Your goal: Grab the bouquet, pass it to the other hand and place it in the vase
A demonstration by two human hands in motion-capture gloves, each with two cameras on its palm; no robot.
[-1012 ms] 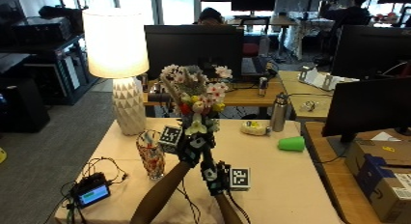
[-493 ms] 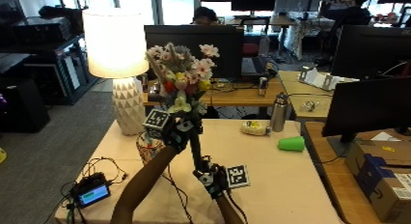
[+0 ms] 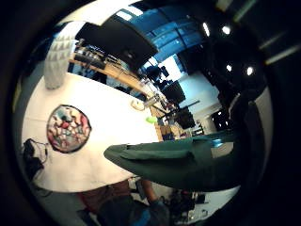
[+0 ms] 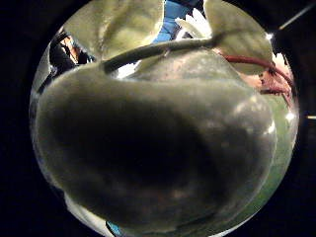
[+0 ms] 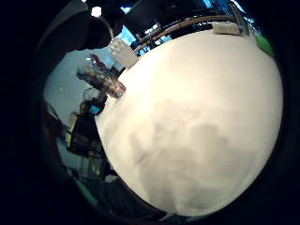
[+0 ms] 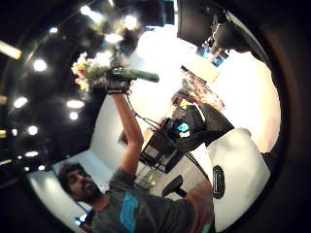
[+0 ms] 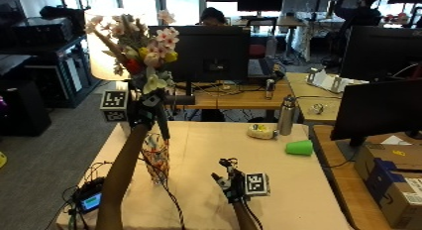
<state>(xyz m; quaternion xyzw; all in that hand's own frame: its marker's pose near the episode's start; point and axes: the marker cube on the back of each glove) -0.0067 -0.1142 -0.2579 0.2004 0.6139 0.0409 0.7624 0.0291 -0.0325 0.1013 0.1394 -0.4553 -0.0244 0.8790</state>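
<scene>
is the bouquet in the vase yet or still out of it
Out. The left hand holds the bouquet up in the air, its stems above the vase, which stands on the table below.

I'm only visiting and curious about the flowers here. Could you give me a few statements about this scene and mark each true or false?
1. The left hand holds the bouquet up above the table. True.
2. The bouquet stands in the vase. False: it is held above the vase.
3. The right hand grips the stems. False: it is over the table, holding nothing.
4. A green cup sits on the table. True.
</scene>
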